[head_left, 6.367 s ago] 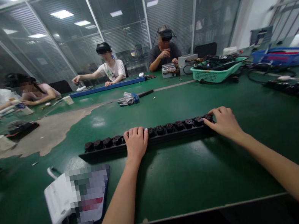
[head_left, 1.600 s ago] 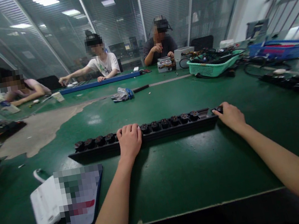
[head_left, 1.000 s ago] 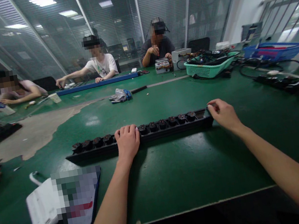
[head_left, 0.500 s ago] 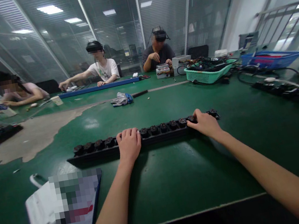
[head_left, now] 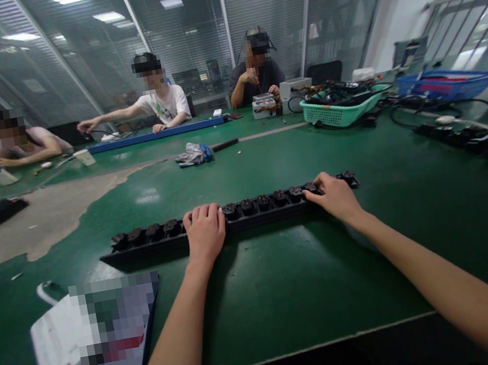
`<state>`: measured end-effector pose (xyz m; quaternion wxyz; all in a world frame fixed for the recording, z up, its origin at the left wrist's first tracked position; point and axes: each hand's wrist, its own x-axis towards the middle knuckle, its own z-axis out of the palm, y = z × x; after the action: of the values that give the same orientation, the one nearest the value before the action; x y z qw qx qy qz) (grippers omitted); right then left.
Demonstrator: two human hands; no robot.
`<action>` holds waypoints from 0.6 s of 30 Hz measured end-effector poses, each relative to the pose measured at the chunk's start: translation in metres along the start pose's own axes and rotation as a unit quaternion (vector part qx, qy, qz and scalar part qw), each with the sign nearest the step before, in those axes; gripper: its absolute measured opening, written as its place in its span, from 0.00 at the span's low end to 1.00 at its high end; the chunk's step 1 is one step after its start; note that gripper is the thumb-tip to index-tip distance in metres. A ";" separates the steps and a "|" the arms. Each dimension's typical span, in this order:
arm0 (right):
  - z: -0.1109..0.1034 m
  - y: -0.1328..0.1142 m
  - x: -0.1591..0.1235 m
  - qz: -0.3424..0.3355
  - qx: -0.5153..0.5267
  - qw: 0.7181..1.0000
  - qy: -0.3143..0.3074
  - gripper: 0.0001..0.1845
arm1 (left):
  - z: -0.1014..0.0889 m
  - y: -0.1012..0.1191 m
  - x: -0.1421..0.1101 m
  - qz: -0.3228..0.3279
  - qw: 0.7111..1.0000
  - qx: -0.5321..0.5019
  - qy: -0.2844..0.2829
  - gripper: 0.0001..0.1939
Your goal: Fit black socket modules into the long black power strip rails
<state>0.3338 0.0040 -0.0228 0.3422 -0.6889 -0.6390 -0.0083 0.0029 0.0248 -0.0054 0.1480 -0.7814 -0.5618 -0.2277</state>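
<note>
A long black power strip (head_left: 260, 220) lies across the green table in front of me, with a row of round black socket modules along its top. Left of its middle, my left hand (head_left: 206, 230) is wrapped over the strip and covers part of the row. Close to the far right end, my right hand (head_left: 334, 197) has its thumb and fingers closed about a black socket module (head_left: 309, 187). Its fingertips partly hide that module. One more socket module (head_left: 347, 176) shows beyond my right hand.
At front left lie a white power adapter (head_left: 58, 347) and a blurred flat card or pouch (head_left: 129, 335). Grey-blue gloves (head_left: 194, 153) lie farther back. A green basket (head_left: 340, 112) of cables and a blue tray (head_left: 451, 84) stand back right. Co-workers sit across the table.
The view has shifted slightly, and the strip's left end sits a little farther left in it. Both hands keep their places on the strip. A co-worker's outstretched arm has risen.
</note>
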 end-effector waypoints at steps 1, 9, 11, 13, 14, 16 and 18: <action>0.001 -0.001 0.000 0.001 0.004 1.000 0.005 0.18 | 0.000 0.000 0.000 0.000 1.000 -0.001 0.000 0.17; 0.006 0.001 -0.002 -0.001 0.043 0.999 0.019 0.18 | 0.000 -0.001 0.000 0.002 1.000 -0.006 0.004 0.17; 0.005 0.001 -0.002 -0.002 0.047 0.999 0.015 0.18 | 0.001 -0.001 0.000 0.001 1.000 -0.007 0.004 0.17; 0.005 0.001 -0.001 -0.002 0.049 0.999 0.013 0.19 | 0.001 -0.001 0.000 -0.001 1.000 -0.006 0.003 0.17; 0.005 0.001 -0.001 -0.002 0.050 0.999 0.013 0.20 | 0.001 -0.001 0.000 -0.001 1.000 -0.007 0.003 0.17; 0.005 0.002 -0.001 -0.004 0.050 0.999 0.013 0.20 | 0.002 -0.001 0.000 -0.003 1.000 -0.009 0.003 0.17; 0.006 0.003 -0.001 -0.008 0.047 0.999 0.012 0.19 | 0.002 -0.001 0.000 -0.004 1.000 -0.013 0.003 0.17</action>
<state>0.3340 0.0062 -0.0289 0.3820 -0.6669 -0.6397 0.0109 0.0024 0.0261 -0.0072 0.1386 -0.7805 -0.5615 -0.2376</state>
